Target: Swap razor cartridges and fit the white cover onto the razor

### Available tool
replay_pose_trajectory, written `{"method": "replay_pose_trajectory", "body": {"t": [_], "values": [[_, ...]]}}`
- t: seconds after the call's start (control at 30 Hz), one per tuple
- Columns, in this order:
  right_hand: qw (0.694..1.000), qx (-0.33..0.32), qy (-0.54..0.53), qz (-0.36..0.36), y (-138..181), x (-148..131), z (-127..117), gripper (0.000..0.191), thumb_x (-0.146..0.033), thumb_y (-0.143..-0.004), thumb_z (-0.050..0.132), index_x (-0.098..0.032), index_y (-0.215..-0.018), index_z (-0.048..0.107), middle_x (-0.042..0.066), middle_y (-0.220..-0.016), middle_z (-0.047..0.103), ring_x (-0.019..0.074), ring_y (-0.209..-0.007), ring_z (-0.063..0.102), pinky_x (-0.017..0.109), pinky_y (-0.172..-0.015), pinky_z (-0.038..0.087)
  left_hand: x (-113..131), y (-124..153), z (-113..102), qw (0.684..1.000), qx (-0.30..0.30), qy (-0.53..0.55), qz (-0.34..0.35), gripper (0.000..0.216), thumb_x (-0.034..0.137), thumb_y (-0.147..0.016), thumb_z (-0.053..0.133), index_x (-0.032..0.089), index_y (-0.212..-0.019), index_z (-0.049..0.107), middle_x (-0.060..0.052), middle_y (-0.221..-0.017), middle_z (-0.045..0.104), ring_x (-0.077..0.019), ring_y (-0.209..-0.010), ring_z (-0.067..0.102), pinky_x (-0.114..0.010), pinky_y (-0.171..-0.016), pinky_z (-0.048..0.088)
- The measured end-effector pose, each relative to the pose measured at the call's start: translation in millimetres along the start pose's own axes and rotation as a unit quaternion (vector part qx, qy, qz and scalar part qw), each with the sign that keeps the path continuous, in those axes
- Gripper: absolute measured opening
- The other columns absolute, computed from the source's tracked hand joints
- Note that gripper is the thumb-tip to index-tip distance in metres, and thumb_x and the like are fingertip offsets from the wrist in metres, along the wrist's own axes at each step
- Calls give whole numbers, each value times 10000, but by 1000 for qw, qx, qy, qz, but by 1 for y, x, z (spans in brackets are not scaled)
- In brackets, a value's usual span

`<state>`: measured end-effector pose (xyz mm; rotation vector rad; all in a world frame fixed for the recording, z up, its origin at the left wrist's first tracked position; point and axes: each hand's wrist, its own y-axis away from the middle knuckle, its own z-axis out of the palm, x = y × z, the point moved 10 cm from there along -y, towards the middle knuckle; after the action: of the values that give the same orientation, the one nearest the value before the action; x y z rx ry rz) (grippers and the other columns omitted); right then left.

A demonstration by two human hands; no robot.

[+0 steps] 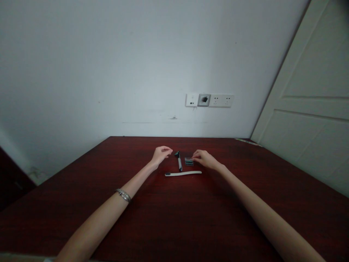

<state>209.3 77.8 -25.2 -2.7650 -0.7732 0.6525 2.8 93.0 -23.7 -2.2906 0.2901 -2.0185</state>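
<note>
My left hand (pixel 161 155) is held just left of a razor (pixel 179 162), apart from it. Its fingers are loosely bent, and I see nothing in them. The razor has a dark head at the far end and a light grey and black handle pointing toward me. To its right lies a small clear plastic case (pixel 188 162) with dark contents too small to make out. My right hand (pixel 204 159) has its fingertips closed at the right edge of this case. Nearer to me a white toothbrush (pixel 184 174) lies crosswise, its dark bristles at the left end.
All these things lie on a dark red wooden table (pixel 163 218). Its back edge meets a white wall with sockets (pixel 221 100) and switch plates. A pale panelled door (pixel 308 105) stands at the right. A thin strip (pixel 248 142) lies near the back right corner.
</note>
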Motion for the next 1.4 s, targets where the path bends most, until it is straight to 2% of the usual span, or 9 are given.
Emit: {"method": "replay_pose_trajectory", "body": {"t": [0.2, 0.33, 0.47, 0.63, 0.83, 0.97, 1.07, 1.2, 1.4], "values": [[997, -57, -21, -39, 7, -34, 5, 215, -309, -790, 564, -177, -843, 725, 54, -856, 661, 149, -757, 594, 231, -708, 428, 2, -6, -7, 1000, -5, -16, 24, 253, 314, -658, 663, 108, -806, 664, -87, -797, 671, -164, -749, 625, -250, -633, 492], [989, -133, 3, -61, 14, -58, 19, 249, -371, -764, 595, -203, -898, 720, 51, -891, 666, 171, -808, 599, 242, -713, 426, 1, -10, -14, 1000, 2, -20, 20, 267, 319, -647, 669, 104, -806, 677, -93, -789, 676, -162, -736, 624, -247, -621, 495], [985, -163, 31, -53, 20, -67, 26, 262, -372, -769, 591, -231, -960, 701, 50, -960, 667, 196, -873, 599, 259, -721, 425, 2, -11, -17, 1000, 6, -25, 12, 270, 316, -647, 667, 92, -796, 690, -100, -759, 677, -160, -718, 620, -244, -608, 495], [984, -165, 50, -50, 25, -71, 31, 228, -294, -797, 556, -223, -961, 697, 61, -968, 667, 197, -897, 597, 261, -730, 421, 3, -11, -18, 1000, 5, -26, 10, 287, 327, -644, 668, 85, -797, 697, -109, -769, 678, -155, -699, 611, -239, -586, 492], [987, -148, 30, -55, 28, -73, 30, 182, -233, -767, 564, -178, -874, 701, 61, -848, 670, 166, -748, 598, 235, -643, 410, 3, -12, -23, 999, 15, -31, 16, 315, 356, -636, 673, 84, -793, 701, -113, -774, 680, -154, -699, 607, -230, -575, 489], [991, -118, -8, -69, 32, -75, 17, 171, -229, -753, 571, -153, -833, 702, 59, -799, 662, 148, -695, 582, 226, -622, 404, 5, -11, -27, 999, 20, -35, 12, 324, 354, -634, 669, 79, -803, 695, -119, -799, 680, -153, -706, 603, -226, -571, 493], [997, -64, -33, -25, 38, -53, -9, 177, -239, -734, 573, -149, -813, 704, 52, -773, 664, 144, -676, 578, 226, -616, 408, 6, -11, -29, 998, 21, -52, 11, 334, 364, -635, 660, 77, -802, 689, -121, -802, 679, -155, -704, 603, -221, -548, 490], [994, 26, -28, 106, 60, 16, -55, 192, -279, -706, 575, -154, -760, 711, 43, -709, 672, 153, -651, 590, 225, -589, 409, 1, -13, -27, 994, 6, -106, -8, 317, 373, -631, 647, 90, -769, 687, -109, -770, 677, -154, -673, 599, -206, -494, 470], [923, 142, 57, 353, 131, 135, -115, 252, -330, -692, 579, -161, -811, 722, 74, -678, 670, 174, -614, 613, 233, -533, 398, -14, -15, -4, 972, -77, -219, -42, 270, 370, -636, 621, 102, -649, 646, -56, -613, 623, -115, -523, 543, -185, -414, 418]]}}
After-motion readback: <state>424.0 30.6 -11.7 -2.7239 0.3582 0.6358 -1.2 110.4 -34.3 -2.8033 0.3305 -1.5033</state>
